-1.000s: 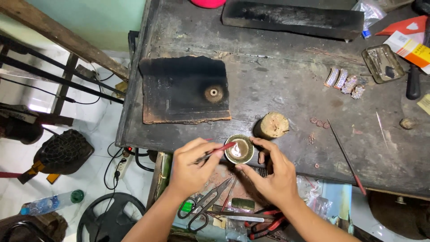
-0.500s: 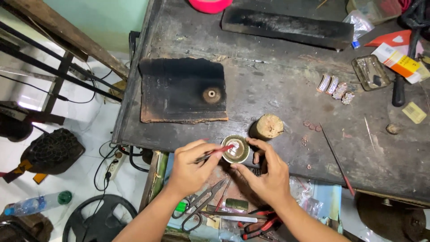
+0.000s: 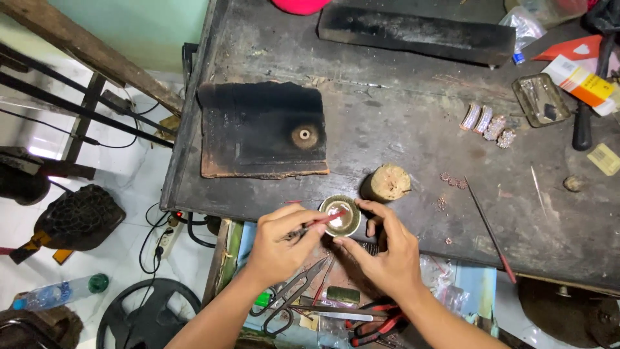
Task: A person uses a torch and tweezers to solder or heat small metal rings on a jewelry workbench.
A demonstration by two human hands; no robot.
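My left hand (image 3: 279,247) pinches a thin red-handled brush (image 3: 318,223) whose tip reaches into a small round metal dish (image 3: 340,215) with white paste inside. My right hand (image 3: 381,249) steadies the dish, thumb and fingers around its right rim. The dish sits at the near edge of the dark worn workbench (image 3: 400,129). Just behind it lies a short wooden stump (image 3: 386,182).
A charred black block (image 3: 261,129) with a small ring on it lies at the left of the bench. Several small silver pieces (image 3: 487,124) and a metal tray (image 3: 540,99) are at the right. A thin rod (image 3: 489,229) lies on the bench. Scissors (image 3: 290,297) and pliers sit in the open drawer below.
The view has shifted slightly. Both hands stay at the dish, the brush tip moving a little inside it.
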